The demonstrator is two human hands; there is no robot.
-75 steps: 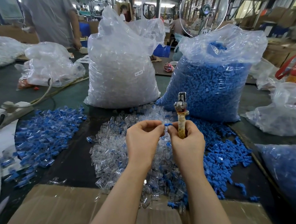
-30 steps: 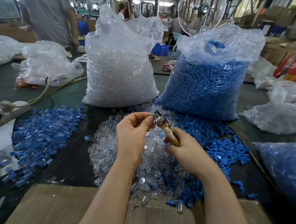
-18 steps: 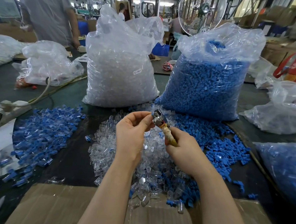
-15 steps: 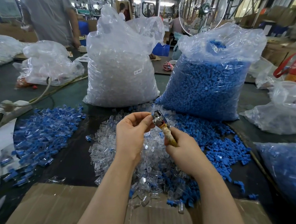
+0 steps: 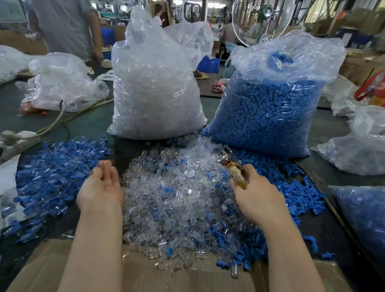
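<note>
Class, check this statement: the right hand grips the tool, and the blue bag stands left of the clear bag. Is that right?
Not quite. The head view shows the blue bag standing right of the clear bag, not left. The right hand does grip the tool.

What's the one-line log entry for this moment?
left hand: open, fingers straight, beside blue-and-clear pile | right hand: grips tool | tool: tilted, above clear pieces pile
</note>
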